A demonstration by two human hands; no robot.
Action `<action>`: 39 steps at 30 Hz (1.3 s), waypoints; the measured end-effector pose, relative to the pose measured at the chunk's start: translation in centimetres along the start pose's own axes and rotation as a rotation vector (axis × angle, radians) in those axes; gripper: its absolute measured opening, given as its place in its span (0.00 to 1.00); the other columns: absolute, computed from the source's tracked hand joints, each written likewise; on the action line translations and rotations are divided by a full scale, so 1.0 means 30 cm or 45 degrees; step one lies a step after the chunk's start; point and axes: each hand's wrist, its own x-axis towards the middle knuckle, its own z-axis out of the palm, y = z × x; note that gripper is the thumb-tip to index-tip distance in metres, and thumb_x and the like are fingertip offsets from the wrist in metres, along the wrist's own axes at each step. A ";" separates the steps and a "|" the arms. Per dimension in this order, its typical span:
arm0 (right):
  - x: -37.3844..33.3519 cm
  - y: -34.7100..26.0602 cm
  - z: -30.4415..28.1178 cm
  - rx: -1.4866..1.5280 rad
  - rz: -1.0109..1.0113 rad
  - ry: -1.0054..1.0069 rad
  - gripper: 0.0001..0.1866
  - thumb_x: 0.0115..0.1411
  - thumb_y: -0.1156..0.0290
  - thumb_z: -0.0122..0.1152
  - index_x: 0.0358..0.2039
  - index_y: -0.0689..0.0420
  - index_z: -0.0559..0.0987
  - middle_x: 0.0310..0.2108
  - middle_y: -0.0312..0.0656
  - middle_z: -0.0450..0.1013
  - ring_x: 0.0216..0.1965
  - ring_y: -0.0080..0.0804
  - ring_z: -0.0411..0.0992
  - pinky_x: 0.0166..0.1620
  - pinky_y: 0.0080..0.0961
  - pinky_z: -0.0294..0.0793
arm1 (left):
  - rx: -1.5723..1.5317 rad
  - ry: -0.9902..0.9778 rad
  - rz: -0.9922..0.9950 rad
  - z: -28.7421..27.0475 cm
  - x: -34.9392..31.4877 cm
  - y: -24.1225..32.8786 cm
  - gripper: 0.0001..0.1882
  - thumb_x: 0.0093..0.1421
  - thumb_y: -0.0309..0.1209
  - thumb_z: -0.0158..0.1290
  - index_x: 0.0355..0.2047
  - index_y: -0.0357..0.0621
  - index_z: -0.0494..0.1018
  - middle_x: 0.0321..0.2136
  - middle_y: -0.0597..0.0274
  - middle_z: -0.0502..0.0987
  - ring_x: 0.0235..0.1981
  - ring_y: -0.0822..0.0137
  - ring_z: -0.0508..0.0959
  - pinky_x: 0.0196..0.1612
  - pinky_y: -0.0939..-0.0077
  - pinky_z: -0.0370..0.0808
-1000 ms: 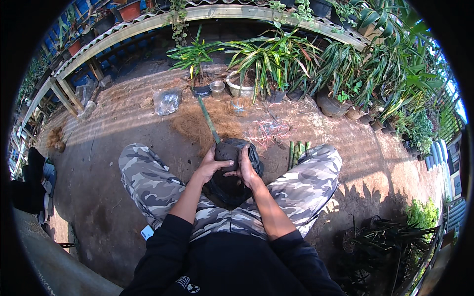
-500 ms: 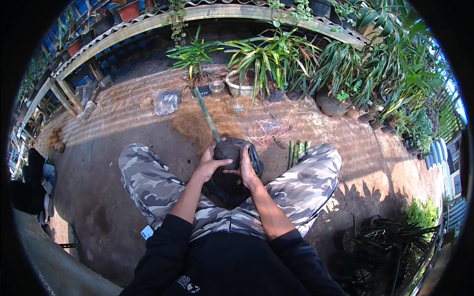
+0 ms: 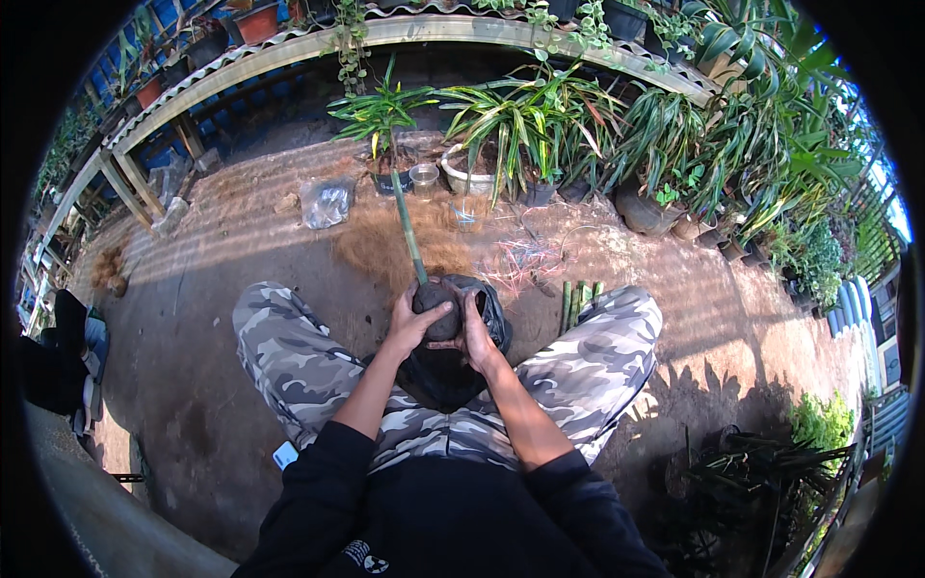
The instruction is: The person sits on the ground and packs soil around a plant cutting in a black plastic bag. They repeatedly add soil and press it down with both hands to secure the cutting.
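Fibre pile [image 3: 374,250] beyond soil ball [image 3: 438,296]

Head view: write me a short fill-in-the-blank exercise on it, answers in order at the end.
A dark ball is held between the left hand and the ____ hand.
The plastic bag in the person's lap is coloured ____.
Short green sticks lie beside the person's ____ knee.
The trousers have a ____ pattern.

Missing words: right; black; right; camouflage.

Left forearm [image 3: 370,393], right forearm [image 3: 525,414] angle forward and inward; left hand [image 3: 409,320] and right hand [image 3: 477,339] curl close together, palms seemingly facing, left thumb [image 3: 437,312] pointing across.
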 end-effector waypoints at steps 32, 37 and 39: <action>0.018 0.046 -0.002 0.042 -0.037 0.088 0.41 0.64 0.32 0.26 0.65 0.49 0.59 0.63 0.40 0.58 0.60 0.40 0.62 0.43 0.47 0.79 | -0.444 0.154 -0.104 -0.013 0.038 -0.059 0.15 0.63 0.33 0.56 0.44 0.33 0.78 0.39 0.61 0.80 0.41 0.74 0.77 0.48 0.79 0.71; 0.019 0.042 0.001 0.049 0.026 0.094 0.40 0.64 0.32 0.26 0.65 0.48 0.59 0.64 0.40 0.58 0.60 0.40 0.62 0.42 0.46 0.79 | -0.434 0.181 -0.155 -0.008 0.032 -0.036 0.15 0.62 0.33 0.57 0.44 0.33 0.78 0.39 0.61 0.80 0.41 0.74 0.77 0.48 0.79 0.72; 0.018 0.043 0.008 -0.010 -0.007 0.097 0.39 0.65 0.33 0.26 0.65 0.47 0.59 0.64 0.40 0.57 0.60 0.40 0.62 0.42 0.45 0.80 | -0.511 0.182 -0.203 -0.010 0.028 -0.025 0.15 0.61 0.32 0.57 0.43 0.33 0.78 0.38 0.62 0.80 0.40 0.74 0.78 0.47 0.79 0.72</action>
